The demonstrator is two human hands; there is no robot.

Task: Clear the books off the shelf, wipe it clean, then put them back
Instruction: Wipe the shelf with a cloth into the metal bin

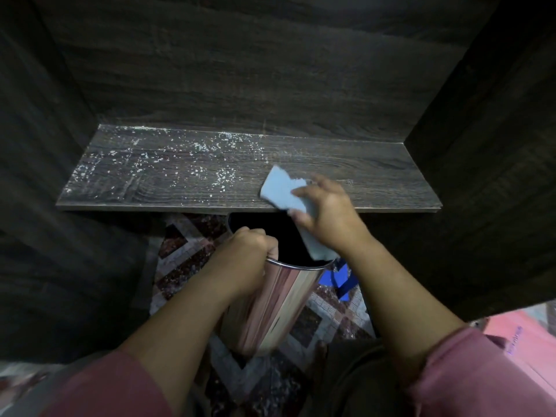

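Observation:
The dark wooden shelf (361, 164) holds no books, and white crumbs (198, 158) are scattered over its left and middle parts. My right hand (328, 212) grips a light blue cloth (281, 188) at the shelf's front edge, right of centre; one end of the cloth hangs down over the bin's mouth. My left hand (249, 251) grips the rim of a shiny metal bin (270, 302), held just below the shelf's front edge.
Dark wooden side panels (481, 145) close in the shelf on both sides and behind. Below lies a patterned tile floor (186, 266). A blue object (337, 281) sits beside the bin, and something pink (523, 335) lies at the lower right.

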